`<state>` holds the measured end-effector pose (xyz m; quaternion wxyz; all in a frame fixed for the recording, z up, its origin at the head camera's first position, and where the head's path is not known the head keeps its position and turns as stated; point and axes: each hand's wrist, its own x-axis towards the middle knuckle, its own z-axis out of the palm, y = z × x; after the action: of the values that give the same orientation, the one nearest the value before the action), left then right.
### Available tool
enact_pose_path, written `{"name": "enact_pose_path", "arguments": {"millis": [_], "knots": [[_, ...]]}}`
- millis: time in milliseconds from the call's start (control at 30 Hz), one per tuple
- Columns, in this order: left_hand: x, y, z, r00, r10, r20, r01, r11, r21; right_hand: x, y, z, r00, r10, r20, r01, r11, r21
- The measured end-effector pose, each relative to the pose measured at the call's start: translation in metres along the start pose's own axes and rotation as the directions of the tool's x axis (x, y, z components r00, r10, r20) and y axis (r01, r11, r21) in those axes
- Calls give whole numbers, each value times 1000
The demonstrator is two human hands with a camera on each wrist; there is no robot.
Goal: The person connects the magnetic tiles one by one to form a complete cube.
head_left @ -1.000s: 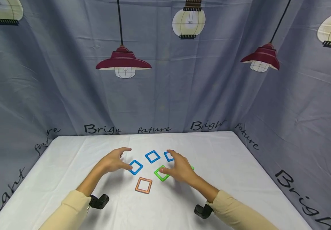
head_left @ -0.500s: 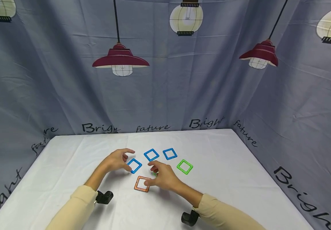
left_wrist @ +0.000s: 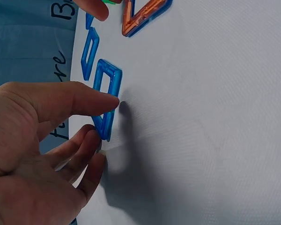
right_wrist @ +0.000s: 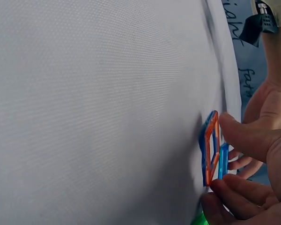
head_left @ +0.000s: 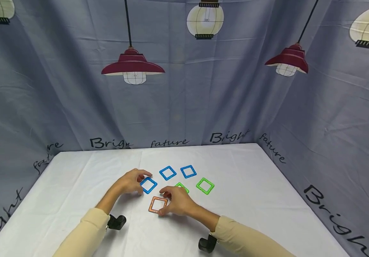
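My left hand (head_left: 129, 182) reaches around a blue square magnetic tile (head_left: 152, 189), thumb and fingers at its edges. In the left wrist view the thumb crosses this blue tile (left_wrist: 115, 84), and bent fingertips meet its lower corner. Closer to me, my right hand (head_left: 181, 201) holds an orange square magnetic tile (head_left: 151, 204) near its right side, thumb at the near corner. The right wrist view shows this orange tile (right_wrist: 207, 150) with a blue layer behind it, between thumb and curled fingers. A green tile (head_left: 184, 187) is partly hidden behind the right hand.
Beyond the hands lie two more blue tiles, one in the middle (head_left: 172, 177) and one to its right (head_left: 185, 167). Another green tile (head_left: 210, 189) lies to the right. All rest on a white-covered table (head_left: 251, 200), with a grey curtain (head_left: 178, 107) behind.
My right hand has come left and nearer, from over the green and blue tiles to the orange tile. The left thumb and fingers have drawn in around the blue tile.
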<state>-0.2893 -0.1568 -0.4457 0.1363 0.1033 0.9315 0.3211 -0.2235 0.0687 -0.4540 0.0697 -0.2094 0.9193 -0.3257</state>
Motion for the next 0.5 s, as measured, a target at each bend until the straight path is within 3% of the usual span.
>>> {"name": "enact_pose_path", "arguments": {"millis": [300, 500], "knots": [[0, -1, -2, 1000, 17, -15, -16, 999, 38, -1, 2, 6, 998, -53, -20, 52, 998, -48], [-7, -3, -4, 1000, 5, 13, -6, 997, 74, 2, 2, 8, 998, -46, -37, 44, 998, -55]]}}
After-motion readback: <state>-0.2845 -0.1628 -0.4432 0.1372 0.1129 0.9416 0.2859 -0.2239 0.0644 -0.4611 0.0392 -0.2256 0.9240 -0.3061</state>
